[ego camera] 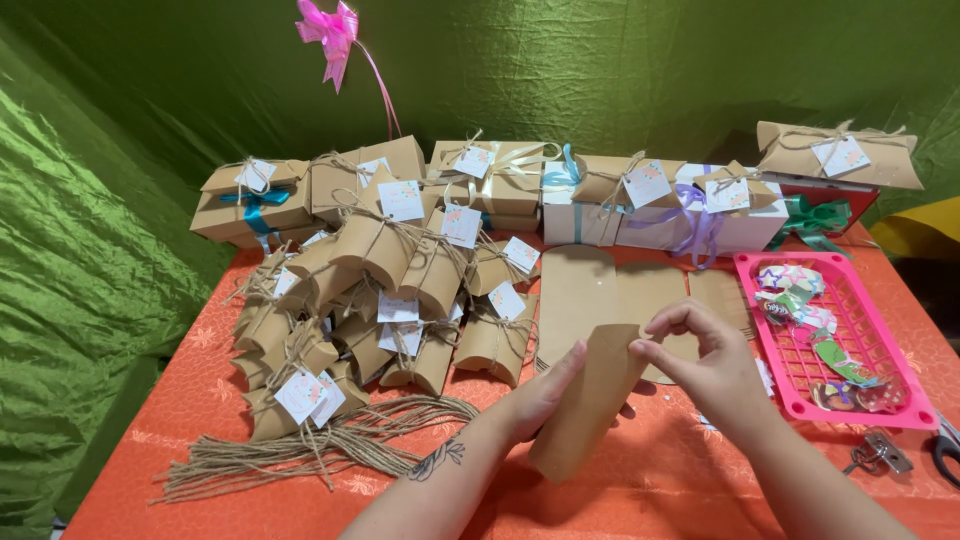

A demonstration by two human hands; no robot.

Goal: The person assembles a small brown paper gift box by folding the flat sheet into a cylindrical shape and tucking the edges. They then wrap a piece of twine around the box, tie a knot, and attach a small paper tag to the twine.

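Observation:
A flat brown kraft pillow-box blank [590,400] is held tilted over the orange tablecloth [200,400]. My left hand [540,392] cups its left side, thumb along the edge. At the blank's upper end, my right hand [700,362] pinches with fingertips curled. More flat kraft blanks [590,285] lie stacked just behind my hands.
A heap of finished tagged kraft pillow boxes [380,300] fills the left. Twine strands [310,445] lie at front left. Ribboned gift boxes [560,190] line the back. A pink basket [880,340] of small colourful items sits right, with scissors [945,450] and a metal clip [878,452] beside it.

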